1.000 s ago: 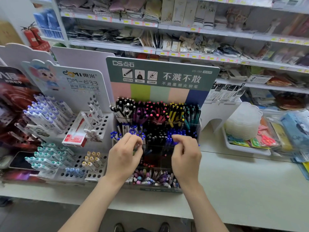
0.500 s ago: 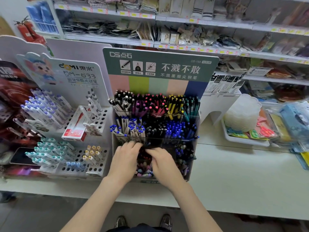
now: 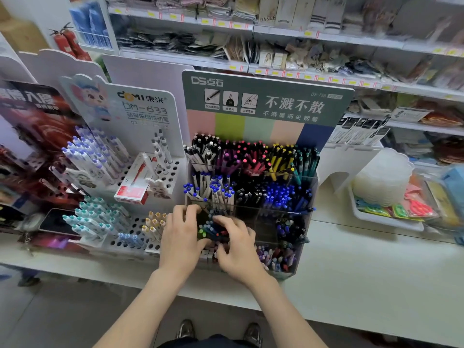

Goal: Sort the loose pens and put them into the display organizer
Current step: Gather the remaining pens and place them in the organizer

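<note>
The white counter runs wide under both forearms, with stocked shop shelves far beyond the fingertips. Straight ahead of the fingers is the display organizer, with its green header card rising well above them and its clear tiers stepping down toward the person. Out past the left hand's knuckles is the white pen stand, and a red box lies on it. Well off to the right of the right hand's fingers is a white tray of packets.

Now the hands, close together at the organizer's front-left corner! The left hand has its fingers curled in from the left and its thumb tucked underneath. The right hand curls in from the right. Both close tight round one bunch, the loose pens, whose green, blue and red tips show in the narrow gap between the two sets of fingers. The bunch sits in the left compartment of a low tier. Just beyond the fingertips is a row of blue-capped pens. Right of the right hand's knuckles, mixed pens lie in the lowest tier.
</note>
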`<state>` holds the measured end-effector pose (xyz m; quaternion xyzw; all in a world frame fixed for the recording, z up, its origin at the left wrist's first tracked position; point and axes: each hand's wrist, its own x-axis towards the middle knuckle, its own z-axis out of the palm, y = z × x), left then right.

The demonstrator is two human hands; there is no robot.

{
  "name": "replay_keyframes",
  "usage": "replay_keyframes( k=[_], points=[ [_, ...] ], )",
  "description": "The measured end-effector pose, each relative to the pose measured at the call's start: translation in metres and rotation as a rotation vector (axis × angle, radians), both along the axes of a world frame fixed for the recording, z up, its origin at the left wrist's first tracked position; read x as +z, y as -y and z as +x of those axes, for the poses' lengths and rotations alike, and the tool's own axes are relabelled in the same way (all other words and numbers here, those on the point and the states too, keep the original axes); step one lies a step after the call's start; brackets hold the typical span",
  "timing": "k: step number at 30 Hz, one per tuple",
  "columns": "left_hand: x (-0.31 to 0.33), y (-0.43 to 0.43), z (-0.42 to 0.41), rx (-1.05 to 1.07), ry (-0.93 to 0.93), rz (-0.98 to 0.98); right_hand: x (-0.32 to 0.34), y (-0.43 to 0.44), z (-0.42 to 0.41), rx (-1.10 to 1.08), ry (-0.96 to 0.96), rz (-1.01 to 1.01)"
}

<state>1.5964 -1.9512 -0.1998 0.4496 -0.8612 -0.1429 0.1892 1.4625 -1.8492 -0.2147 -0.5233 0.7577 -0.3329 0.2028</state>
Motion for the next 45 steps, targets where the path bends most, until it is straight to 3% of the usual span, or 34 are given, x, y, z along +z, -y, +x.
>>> replay_keyframes(
  k=[4, 11, 15, 21, 25, 29, 32, 35, 45],
  points=[
    [-0.002, -0.001, 0.0, -0.113, 0.032, -0.076, -0.006, 0.003, -0.011, -0.035, -0.046, -0.019],
    [-0.011, 0.0, -0.011, -0.119, 0.128, -0.135, -0.018, -0.005, -0.026, -0.165, -0.381, 0.183],
    [-0.009, 0.002, -0.014, -0.073, 0.113, -0.095, -0.016, -0.006, -0.023, -0.078, -0.221, 0.057],
    [-0.008, -0.001, -0.005, -0.015, 0.112, -0.018, -0.009, -0.001, -0.025, -0.023, -0.099, 0.041],
    [-0.01, 0.009, -0.001, 0.052, -0.035, 0.029, -0.002, 0.003, -0.028, -0.11, -0.097, 0.037],
    [-0.001, 0.014, -0.004, 0.009, -0.09, 0.0, 0.012, 0.007, -0.018, -0.11, -0.249, -0.054],
    [0.015, 0.009, -0.01, 0.035, -0.253, 0.063, 0.032, 0.019, -0.005, -0.172, -0.189, -0.228],
    [0.031, 0.015, -0.018, 0.031, -0.386, 0.079, 0.049, 0.039, -0.009, -0.115, -0.174, -0.211],
    [0.067, 0.072, -0.046, -0.026, -0.232, -0.124, 0.07, 0.054, -0.014, -0.14, -0.273, -0.16]
  ],
)
